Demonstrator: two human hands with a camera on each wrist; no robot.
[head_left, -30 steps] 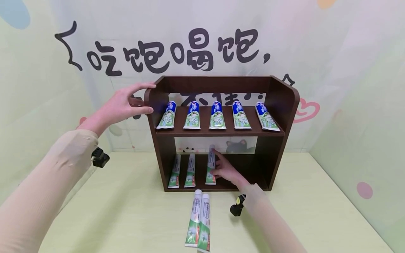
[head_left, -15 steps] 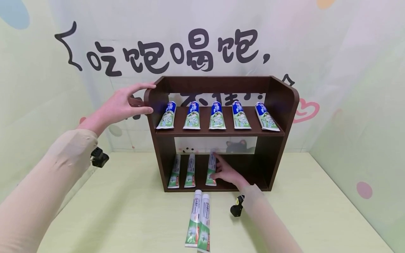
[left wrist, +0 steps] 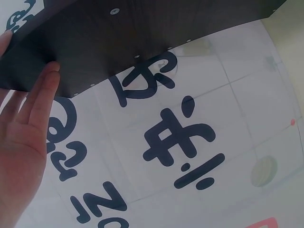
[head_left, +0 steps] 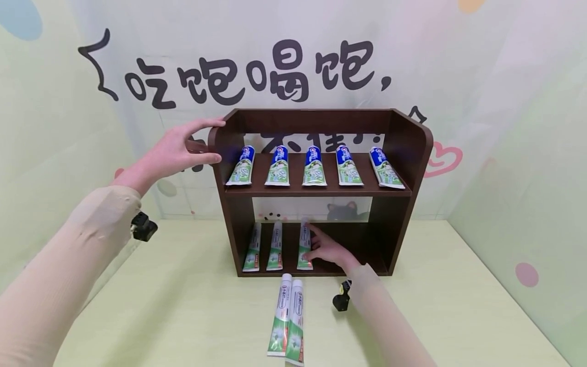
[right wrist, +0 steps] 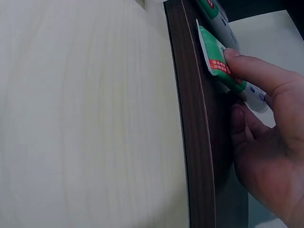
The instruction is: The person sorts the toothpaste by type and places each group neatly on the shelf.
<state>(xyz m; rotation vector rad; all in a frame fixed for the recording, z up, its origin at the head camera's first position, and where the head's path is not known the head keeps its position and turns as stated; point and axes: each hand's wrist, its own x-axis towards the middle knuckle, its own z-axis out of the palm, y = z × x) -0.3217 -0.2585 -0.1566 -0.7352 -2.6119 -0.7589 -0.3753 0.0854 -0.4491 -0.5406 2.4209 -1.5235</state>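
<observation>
A dark brown two-tier shelf (head_left: pixel 318 193) stands on the table. My left hand (head_left: pixel 171 150) rests against its upper left side, fingers fairly straight; in the left wrist view, fingertips touch the side panel (left wrist: pixel 95 42). On the lower tier, my right hand (head_left: pixel 331 250) holds a green-and-white toothpaste tube (head_left: pixel 304 247) between thumb and fingers. The tube leans back, cap end up, its flat end near the front edge. Up close in the right wrist view, the thumb (right wrist: pixel 251 69) presses its printed face. Two similar tubes lean to its left, the nearer one (head_left: pixel 275 247) a gap away.
Several blue-and-green toothpaste tubes (head_left: pixel 314 167) lie in a row on the upper tier. Two more green-and-white tubes, one of them the right tube (head_left: pixel 295 326), lie overlapping on the pale table (head_left: pixel 183 306) before the shelf. A printed wall sheet (head_left: pixel 183 30) hangs behind.
My right hand has lowered the toothpaste tube slightly, and its cap end has come down towards the back of the lower tier. The left hand stays on the shelf's side.
</observation>
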